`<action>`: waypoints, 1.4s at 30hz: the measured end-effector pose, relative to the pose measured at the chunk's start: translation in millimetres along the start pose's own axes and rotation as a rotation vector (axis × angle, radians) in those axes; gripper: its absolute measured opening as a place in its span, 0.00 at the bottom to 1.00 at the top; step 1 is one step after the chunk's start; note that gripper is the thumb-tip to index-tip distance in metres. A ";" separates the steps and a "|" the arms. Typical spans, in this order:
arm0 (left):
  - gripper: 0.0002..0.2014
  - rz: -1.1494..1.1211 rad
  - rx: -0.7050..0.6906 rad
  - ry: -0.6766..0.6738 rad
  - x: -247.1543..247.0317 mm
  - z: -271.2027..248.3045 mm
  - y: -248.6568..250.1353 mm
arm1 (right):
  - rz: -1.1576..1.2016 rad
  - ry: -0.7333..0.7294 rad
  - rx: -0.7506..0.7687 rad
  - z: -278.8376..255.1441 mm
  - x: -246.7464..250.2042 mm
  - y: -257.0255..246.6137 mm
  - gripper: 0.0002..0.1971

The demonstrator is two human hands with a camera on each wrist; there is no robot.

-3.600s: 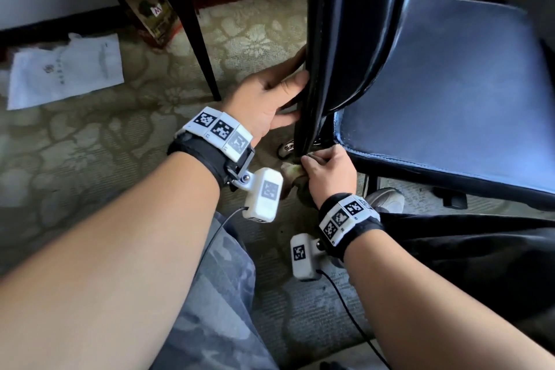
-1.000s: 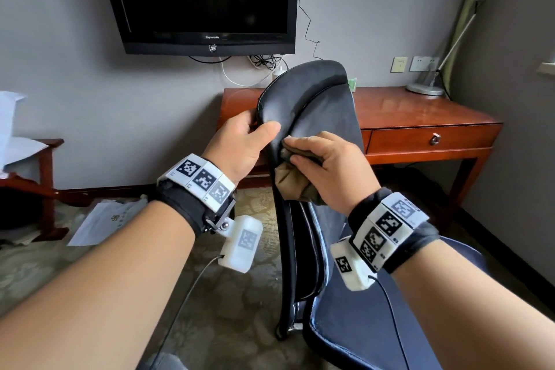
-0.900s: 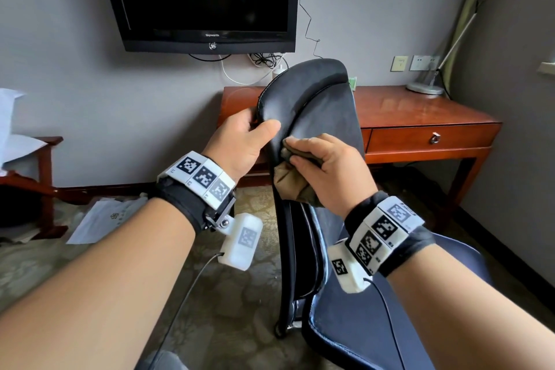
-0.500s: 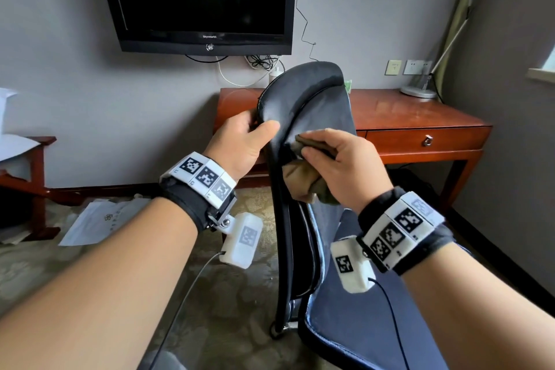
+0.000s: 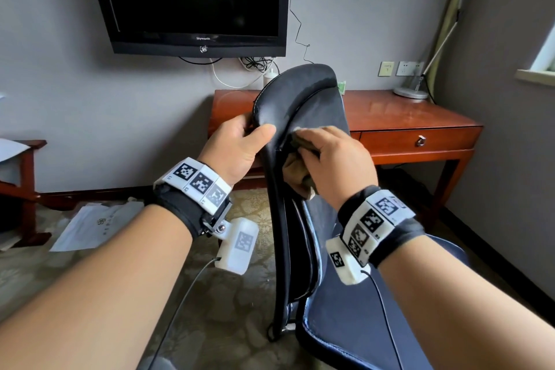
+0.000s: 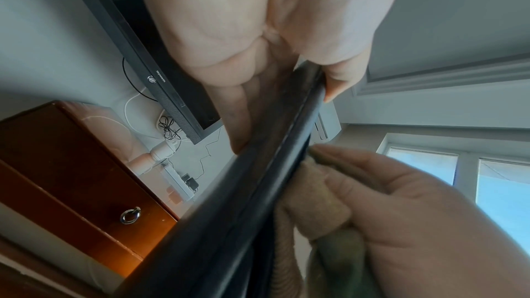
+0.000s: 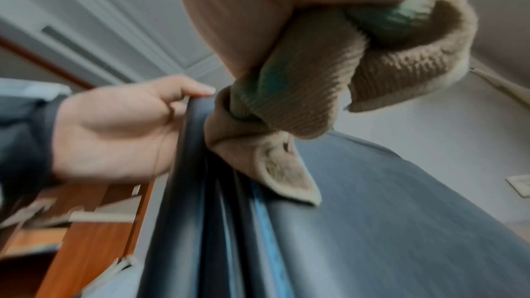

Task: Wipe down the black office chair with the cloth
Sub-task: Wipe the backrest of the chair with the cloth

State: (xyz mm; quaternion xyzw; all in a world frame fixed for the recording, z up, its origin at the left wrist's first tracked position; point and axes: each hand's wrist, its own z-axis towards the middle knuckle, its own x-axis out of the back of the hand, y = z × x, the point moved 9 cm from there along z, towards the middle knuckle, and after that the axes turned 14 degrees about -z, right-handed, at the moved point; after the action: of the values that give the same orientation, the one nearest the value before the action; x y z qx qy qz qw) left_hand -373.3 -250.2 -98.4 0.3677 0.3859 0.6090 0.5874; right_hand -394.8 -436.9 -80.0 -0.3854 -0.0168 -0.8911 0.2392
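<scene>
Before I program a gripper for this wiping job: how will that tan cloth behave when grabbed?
Likely floppy: the cloth bunches in folds in the right hand, with a loose corner hanging against the chair back. Probably light, since a fingertip pinch carries it. Its ribbed, fuzzy weave suggests it grips rather than slips.

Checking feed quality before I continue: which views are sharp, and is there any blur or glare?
Head view: sharp, with window glare on the red-brown wooden desk. Left wrist view: black leather chair back smeared, close-up. Right wrist view: dim and blurred, bunched tan knitted cloth still readable.
</scene>
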 end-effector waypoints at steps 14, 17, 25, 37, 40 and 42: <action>0.14 -0.042 0.012 0.007 0.6 0.7 -3.8 | 0.231 -0.059 -0.007 -19.0 -17.0 13.4 0.21; 0.16 -0.038 -0.023 0.047 5.3 4.8 -6.2 | 0.426 -0.035 -0.126 -15.8 -7.8 21.1 0.09; 0.12 0.010 -0.073 0.075 9.0 7.3 -2.9 | 0.428 -0.063 0.023 -3.8 -4.0 -14.1 0.09; 0.17 -0.046 0.019 0.007 -2.2 -0.6 -2.6 | 0.372 0.032 -0.274 -25.7 -2.3 49.3 0.03; 0.13 -0.047 0.017 0.013 -1.0 -2.1 -1.8 | 0.429 0.189 -0.431 -14.5 16.7 62.8 0.03; 0.12 -0.042 0.019 0.011 -1.2 -2.4 -0.1 | 0.412 0.168 -0.435 -7.7 7.7 56.0 0.05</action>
State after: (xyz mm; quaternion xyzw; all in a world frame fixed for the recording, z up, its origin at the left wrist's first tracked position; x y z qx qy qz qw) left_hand -375.4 -251.5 -99.5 0.3618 0.4027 0.5946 0.5944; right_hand -380.0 -491.3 -88.7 -0.3477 0.2728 -0.8352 0.3273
